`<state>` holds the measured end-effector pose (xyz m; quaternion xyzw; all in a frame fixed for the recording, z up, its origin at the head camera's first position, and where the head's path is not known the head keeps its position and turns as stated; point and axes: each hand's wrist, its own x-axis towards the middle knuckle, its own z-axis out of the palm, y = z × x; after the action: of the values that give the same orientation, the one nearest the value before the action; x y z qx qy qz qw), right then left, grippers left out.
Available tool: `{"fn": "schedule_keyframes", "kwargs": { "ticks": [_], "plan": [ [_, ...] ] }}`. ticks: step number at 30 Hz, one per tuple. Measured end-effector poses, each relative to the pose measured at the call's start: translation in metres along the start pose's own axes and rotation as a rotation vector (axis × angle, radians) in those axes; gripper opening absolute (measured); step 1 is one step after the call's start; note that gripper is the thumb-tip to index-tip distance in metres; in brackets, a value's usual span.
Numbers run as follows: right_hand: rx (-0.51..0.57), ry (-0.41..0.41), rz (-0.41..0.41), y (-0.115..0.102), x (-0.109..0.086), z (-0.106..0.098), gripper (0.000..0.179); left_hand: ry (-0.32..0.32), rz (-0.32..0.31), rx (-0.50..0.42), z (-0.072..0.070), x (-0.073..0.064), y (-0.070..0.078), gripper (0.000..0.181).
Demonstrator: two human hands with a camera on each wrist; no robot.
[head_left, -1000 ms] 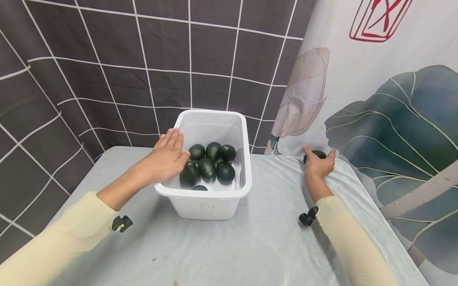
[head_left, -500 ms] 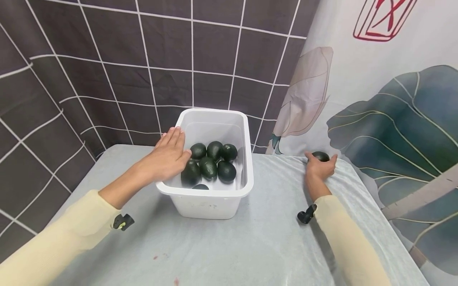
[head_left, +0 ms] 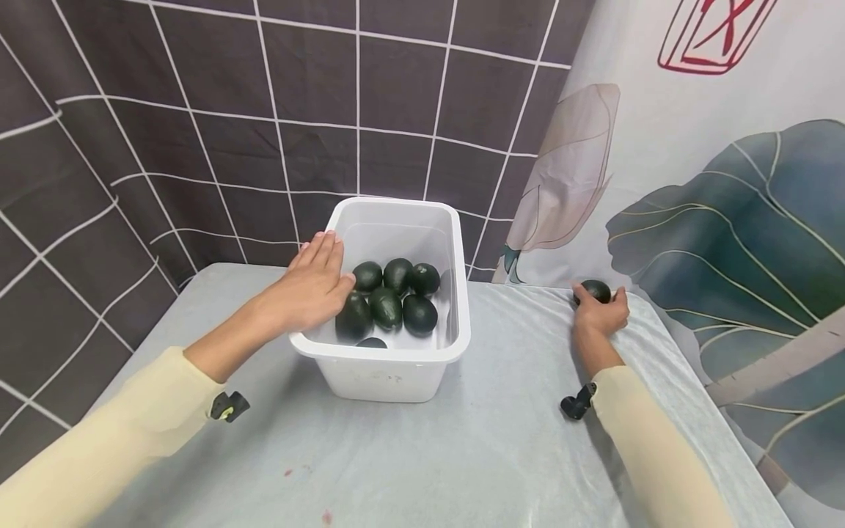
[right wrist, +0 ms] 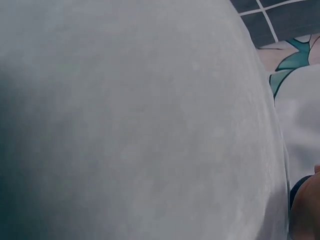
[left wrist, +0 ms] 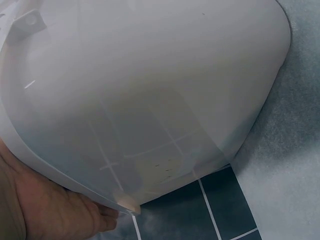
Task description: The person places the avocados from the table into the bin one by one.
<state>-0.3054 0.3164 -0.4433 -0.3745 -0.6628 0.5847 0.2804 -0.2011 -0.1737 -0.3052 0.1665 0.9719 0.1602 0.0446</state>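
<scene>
A white plastic tub (head_left: pixel 385 378) stands on the cloth-covered table with several dark green avocados (head_left: pixel 386 308) inside. My left hand (head_left: pixel 310 290) lies across the tub's left rim, fingers straight and side by side. In the left wrist view that hand (left wrist: pixel 57 212) is along the rim, against the tub's outer wall (left wrist: pixel 150 75). Far to the right, at the table's back edge, my right hand (head_left: pixel 601 315) holds a single avocado (head_left: pixel 597 290) between thumb and fingers. Only a sliver of the hand (right wrist: pixel 307 210) and the avocado's dark edge (right wrist: pixel 298 190) show in the right wrist view.
A pale grey cloth (head_left: pixel 422 462) covers the table. Behind it hangs a dark curtain with a white grid (head_left: pixel 317 161). To the right is a white printed curtain with large blue-green leaves (head_left: pixel 746 220), close to the table's back and right edges.
My right hand has shifted slightly rightward with the avocado, which now shows more above the hand. My left hand stays on the tub's rim. The head view has shifted slightly.
</scene>
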Motion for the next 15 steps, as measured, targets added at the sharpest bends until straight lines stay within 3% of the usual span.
{"fn": "schedule_keyframes", "kwargs": {
  "ticks": [15],
  "plan": [
    [-0.057,-0.040,-0.016,0.004,0.007,-0.012,0.085,-0.004,-0.003,0.003,0.000,0.000,-0.001,0.078]
  ]
}}
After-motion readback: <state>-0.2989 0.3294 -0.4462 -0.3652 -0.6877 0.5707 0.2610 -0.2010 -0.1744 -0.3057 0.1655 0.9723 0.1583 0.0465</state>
